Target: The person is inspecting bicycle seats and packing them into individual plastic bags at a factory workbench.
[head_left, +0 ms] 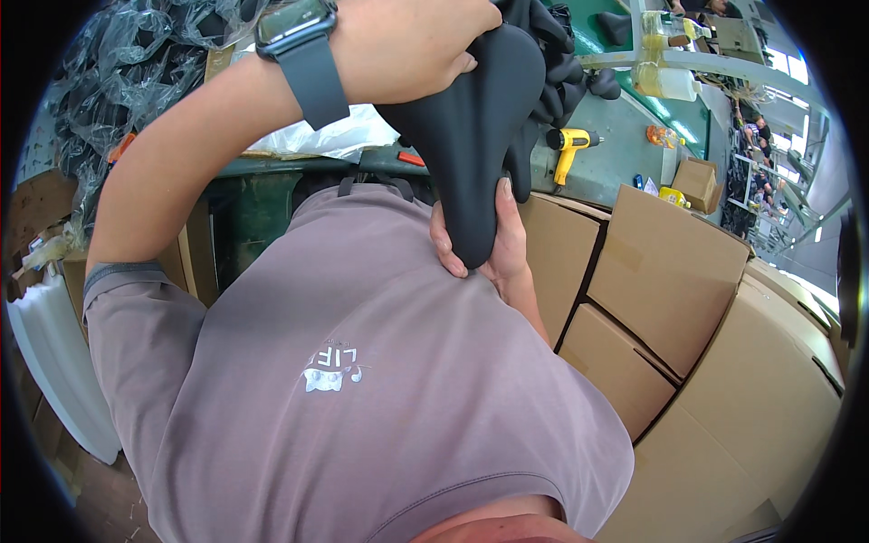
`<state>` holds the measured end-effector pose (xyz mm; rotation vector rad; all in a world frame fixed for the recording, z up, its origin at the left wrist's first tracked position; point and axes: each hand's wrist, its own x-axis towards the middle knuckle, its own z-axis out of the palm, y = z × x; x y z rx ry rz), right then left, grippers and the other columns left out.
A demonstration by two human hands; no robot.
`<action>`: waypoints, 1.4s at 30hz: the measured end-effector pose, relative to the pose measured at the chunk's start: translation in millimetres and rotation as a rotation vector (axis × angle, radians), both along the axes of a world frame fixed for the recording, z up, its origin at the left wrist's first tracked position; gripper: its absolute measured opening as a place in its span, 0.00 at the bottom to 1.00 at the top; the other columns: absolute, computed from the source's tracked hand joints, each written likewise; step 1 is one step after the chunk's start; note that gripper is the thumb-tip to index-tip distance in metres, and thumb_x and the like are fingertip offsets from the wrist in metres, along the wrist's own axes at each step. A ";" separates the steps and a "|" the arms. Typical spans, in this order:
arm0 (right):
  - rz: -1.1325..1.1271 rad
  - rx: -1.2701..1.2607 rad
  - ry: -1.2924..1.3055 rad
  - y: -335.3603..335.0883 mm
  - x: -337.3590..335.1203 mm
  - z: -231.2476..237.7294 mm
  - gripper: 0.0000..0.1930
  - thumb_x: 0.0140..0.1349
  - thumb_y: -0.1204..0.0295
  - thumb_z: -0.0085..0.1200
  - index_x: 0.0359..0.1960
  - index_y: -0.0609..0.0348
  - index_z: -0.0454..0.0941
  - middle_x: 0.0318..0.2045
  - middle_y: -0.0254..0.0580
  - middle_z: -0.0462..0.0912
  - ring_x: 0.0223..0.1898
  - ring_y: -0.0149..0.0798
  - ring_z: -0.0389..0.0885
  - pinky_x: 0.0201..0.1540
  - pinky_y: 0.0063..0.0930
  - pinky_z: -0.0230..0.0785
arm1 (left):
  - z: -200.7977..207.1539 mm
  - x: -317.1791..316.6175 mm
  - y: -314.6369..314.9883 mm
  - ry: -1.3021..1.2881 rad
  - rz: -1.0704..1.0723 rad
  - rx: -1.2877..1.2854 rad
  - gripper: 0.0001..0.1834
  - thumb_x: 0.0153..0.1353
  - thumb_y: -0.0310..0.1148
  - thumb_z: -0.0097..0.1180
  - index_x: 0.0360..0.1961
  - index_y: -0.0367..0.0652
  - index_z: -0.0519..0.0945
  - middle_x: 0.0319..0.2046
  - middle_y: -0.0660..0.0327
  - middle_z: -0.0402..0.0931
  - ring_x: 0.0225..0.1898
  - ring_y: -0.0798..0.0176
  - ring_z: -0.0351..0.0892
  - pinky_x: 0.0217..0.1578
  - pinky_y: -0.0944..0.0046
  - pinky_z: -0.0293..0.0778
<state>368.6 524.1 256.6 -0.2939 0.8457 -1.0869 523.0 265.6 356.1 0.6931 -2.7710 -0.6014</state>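
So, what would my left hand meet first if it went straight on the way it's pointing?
The black bike seat, which your left hand is touching. Beyond it, roughly in line, are more black seats, though how far back they lie is hard to judge.

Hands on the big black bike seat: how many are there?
2: the left hand at the wide end of the black bike seat, the right hand around its narrow end. No other hand seems hidden there.
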 end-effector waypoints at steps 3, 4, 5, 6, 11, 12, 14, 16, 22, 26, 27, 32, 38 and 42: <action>0.033 -0.076 -0.120 -0.1 -2.7 -5.3 0.48 0.82 0.26 0.27 0.65 0.63 0.74 0.29 0.53 0.82 0.16 0.39 0.77 0.16 0.30 0.68 | 20.2 6.8 1.0 0.052 0.002 -0.037 0.12 0.63 0.37 0.67 0.41 0.39 0.92 0.36 0.45 0.90 0.42 0.36 0.90 0.47 0.40 0.85; 0.056 -0.111 -0.169 0.0 -2.8 -5.7 0.48 0.82 0.26 0.26 0.67 0.63 0.73 0.29 0.53 0.81 0.16 0.39 0.77 0.16 0.30 0.69 | 22.2 7.1 1.7 0.052 0.005 -0.045 0.13 0.63 0.37 0.66 0.41 0.39 0.92 0.36 0.45 0.90 0.42 0.37 0.91 0.46 0.40 0.85; 0.003 -0.116 -0.152 -9.2 3.7 10.2 0.48 0.82 0.26 0.26 0.67 0.63 0.73 0.29 0.53 0.81 0.16 0.39 0.77 0.16 0.30 0.69 | 23.0 -5.6 -3.1 0.075 -0.040 -0.099 0.12 0.63 0.36 0.65 0.39 0.39 0.93 0.35 0.45 0.90 0.41 0.37 0.91 0.46 0.40 0.85; -0.040 -0.147 -0.182 -8.4 3.3 14.5 0.48 0.82 0.25 0.25 0.69 0.63 0.71 0.30 0.54 0.81 0.15 0.39 0.76 0.16 0.30 0.69 | 25.3 -19.1 -7.1 0.092 -0.096 -0.098 0.12 0.63 0.36 0.65 0.39 0.39 0.93 0.35 0.45 0.90 0.41 0.37 0.91 0.46 0.40 0.85; -0.012 -0.165 -0.303 1.7 -5.6 -3.4 0.49 0.82 0.25 0.23 0.73 0.61 0.69 0.31 0.54 0.81 0.14 0.40 0.76 0.16 0.31 0.70 | 31.0 -17.6 12.2 -0.073 0.010 0.056 0.27 0.66 0.45 0.71 0.56 0.31 0.87 0.41 0.45 0.88 0.46 0.40 0.89 0.51 0.45 0.83; -0.019 -0.167 -0.293 0.5 -6.9 -1.3 0.50 0.81 0.25 0.23 0.71 0.63 0.70 0.32 0.54 0.82 0.16 0.40 0.77 0.17 0.31 0.71 | 36.9 -18.2 17.5 -0.072 -0.004 0.052 0.27 0.66 0.45 0.71 0.56 0.31 0.87 0.41 0.45 0.88 0.46 0.40 0.89 0.51 0.45 0.83; -0.046 -0.171 -0.275 -1.3 -8.4 5.8 0.50 0.81 0.24 0.23 0.69 0.64 0.71 0.32 0.54 0.82 0.17 0.40 0.78 0.17 0.31 0.72 | 50.4 -17.1 29.4 0.014 -0.111 -0.014 0.53 0.59 0.56 0.80 0.74 0.27 0.75 0.52 0.44 0.82 0.56 0.42 0.83 0.62 0.48 0.77; -0.047 -0.022 0.030 -1.3 -8.8 14.1 0.55 0.76 0.19 0.24 0.63 0.69 0.70 0.30 0.53 0.80 0.16 0.38 0.78 0.18 0.29 0.74 | 27.2 -35.0 28.6 -0.105 -0.132 0.063 0.70 0.48 0.58 0.86 0.83 0.28 0.65 0.59 0.43 0.77 0.62 0.41 0.76 0.69 0.46 0.69; -0.026 -0.023 0.103 7.2 -12.4 14.7 0.54 0.77 0.20 0.24 0.62 0.67 0.73 0.31 0.51 0.81 0.18 0.38 0.79 0.19 0.29 0.74 | 19.2 -22.6 43.0 0.242 -0.124 0.029 0.60 0.52 0.48 0.87 0.82 0.37 0.68 0.55 0.47 0.77 0.58 0.41 0.77 0.64 0.44 0.69; -0.020 -0.118 -0.009 10.1 -17.5 6.1 0.47 0.82 0.26 0.28 0.66 0.63 0.72 0.34 0.52 0.83 0.22 0.39 0.83 0.20 0.30 0.73 | 15.8 -27.4 36.5 0.234 -0.079 0.112 0.48 0.57 0.43 0.83 0.78 0.44 0.75 0.51 0.50 0.78 0.54 0.42 0.78 0.58 0.45 0.71; -0.018 -0.117 -0.012 10.4 -17.1 6.5 0.47 0.82 0.26 0.28 0.66 0.63 0.72 0.34 0.52 0.83 0.22 0.39 0.83 0.20 0.30 0.73 | 11.1 -27.7 33.6 0.281 -0.066 0.099 0.45 0.59 0.42 0.81 0.77 0.47 0.78 0.49 0.51 0.78 0.53 0.42 0.78 0.57 0.46 0.72; -0.054 -0.140 -0.113 5.9 -13.4 16.9 0.47 0.82 0.26 0.28 0.68 0.63 0.72 0.33 0.51 0.82 0.21 0.38 0.80 0.20 0.30 0.72 | -2.9 -38.9 13.5 0.369 -0.032 0.215 0.25 0.69 0.38 0.73 0.66 0.47 0.88 0.42 0.51 0.83 0.45 0.42 0.84 0.50 0.46 0.79; -0.077 -0.106 -0.068 14.1 -23.0 3.3 0.48 0.82 0.26 0.29 0.68 0.64 0.72 0.33 0.50 0.82 0.21 0.37 0.80 0.20 0.31 0.72 | -178.1 -65.9 -67.2 0.955 0.176 1.065 0.18 0.88 0.41 0.52 0.58 0.36 0.86 0.33 0.59 0.90 0.33 0.68 0.88 0.42 0.68 0.83; -0.095 -0.182 0.373 16.6 -32.6 -17.8 0.47 0.76 0.37 0.61 0.77 0.63 0.60 0.40 0.54 0.86 0.26 0.38 0.85 0.28 0.30 0.79 | -325.7 12.7 -43.0 0.435 0.736 0.278 0.19 0.78 0.50 0.60 0.37 0.49 0.91 0.32 0.54 0.91 0.37 0.45 0.92 0.38 0.46 0.83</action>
